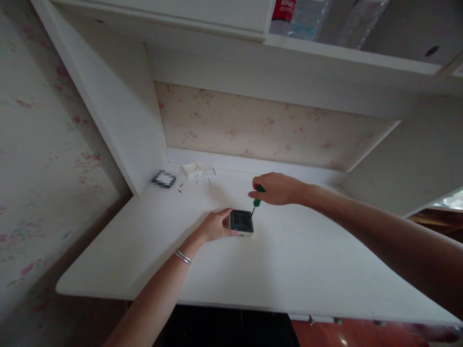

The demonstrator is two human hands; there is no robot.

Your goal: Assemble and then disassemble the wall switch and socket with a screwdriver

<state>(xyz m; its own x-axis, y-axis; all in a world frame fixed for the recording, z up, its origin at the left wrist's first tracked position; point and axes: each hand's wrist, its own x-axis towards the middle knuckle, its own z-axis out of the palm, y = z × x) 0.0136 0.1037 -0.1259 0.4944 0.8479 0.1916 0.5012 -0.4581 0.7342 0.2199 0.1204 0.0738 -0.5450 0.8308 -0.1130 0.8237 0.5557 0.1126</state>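
Observation:
My left hand (pixel 216 225) is closed on a small square box (pixel 241 221), thumb at its far left corner and fingers along its near side. The box has a black, detailed upper face and white sides, and it rests on the white desk (pixel 144 270). In my right hand (pixel 277 189) is a screwdriver (pixel 257 197) with a green handle, held from above with the fingers wrapped round it. Its shaft slants down, and the tip meets the right part of the black face. Whether a screw sits under the tip is too small to tell.
At the desk's back left lie an open white box (pixel 191 169), a thin white frame (pixel 210 172), two small dark pieces (pixel 180 188) and a dark-edged object with a blurred middle (pixel 164 179). Side panels and an overhead shelf (pixel 347 55) with plastic bottles (pixel 307 19) enclose the desk.

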